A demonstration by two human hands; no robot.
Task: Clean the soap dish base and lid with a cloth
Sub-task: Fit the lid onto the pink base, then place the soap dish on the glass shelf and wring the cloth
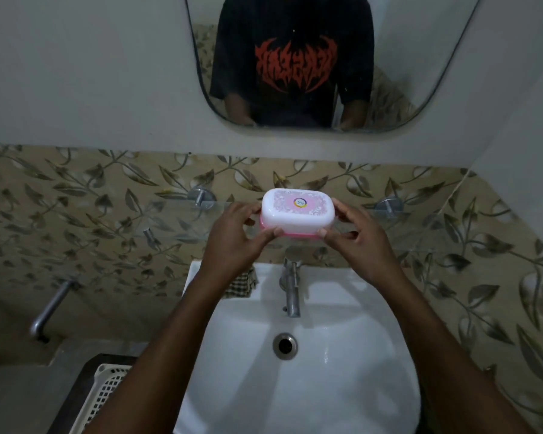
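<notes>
A soap dish (297,212) with a white patterned lid and a pink base showing along its lower edge sits closed between both my hands, at the level of a glass shelf (176,220). My left hand (235,238) grips its left end, thumb under the front edge. My right hand (362,238) grips its right end the same way. A checked cloth (240,285) lies on the back left rim of the sink, partly hidden by my left forearm.
Below is a white sink (342,355) with a steel tap (291,289) and a drain (284,346). A wall tap (49,308) sticks out at the left. A white plastic basket (104,393) stands at the lower left. A mirror (295,64) hangs above.
</notes>
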